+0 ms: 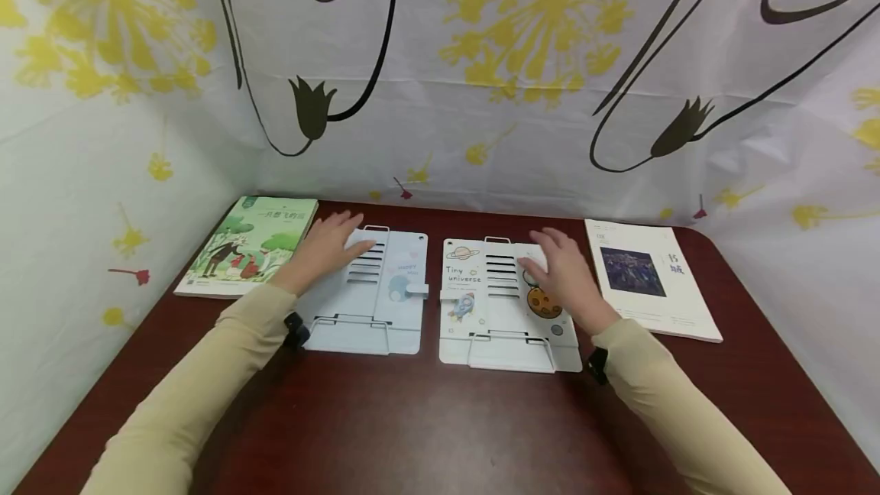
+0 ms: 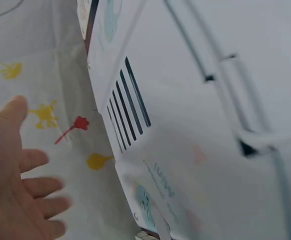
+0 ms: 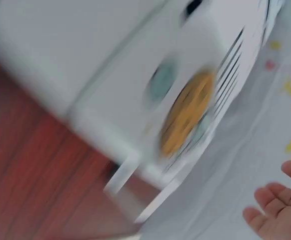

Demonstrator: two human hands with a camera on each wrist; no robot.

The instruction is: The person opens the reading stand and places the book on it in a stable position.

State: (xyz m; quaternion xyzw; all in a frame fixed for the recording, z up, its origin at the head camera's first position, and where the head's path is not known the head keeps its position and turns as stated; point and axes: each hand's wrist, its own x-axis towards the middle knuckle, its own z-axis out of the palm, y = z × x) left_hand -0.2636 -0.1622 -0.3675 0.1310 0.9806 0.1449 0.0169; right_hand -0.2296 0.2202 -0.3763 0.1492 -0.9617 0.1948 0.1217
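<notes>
My left hand [image 1: 328, 247] is over the upper left part of a pale blue folding book stand [image 1: 406, 327], its fingers spread and holding nothing. In the left wrist view that hand [image 2: 15, 190] shows an open palm beside the slotted stand [image 2: 180, 115]. The stand lies flat, with a wire support at its lower edge. To its right lies a white book stand [image 1: 502, 315] printed "Tiny universe", with a rocket and an orange planet. Above its right side is my right hand [image 1: 567, 277], fingers extended. The right wrist view shows those fingers [image 3: 273, 200] apart from the blurred stand [image 3: 115, 115].
A green illustrated book [image 1: 285, 212] lies at the back left of the dark red table [image 1: 440, 434]. On the right is a white book [image 1: 681, 312] with a dark picture. A patterned white cloth [image 1: 426, 128] hangs behind and at both sides.
</notes>
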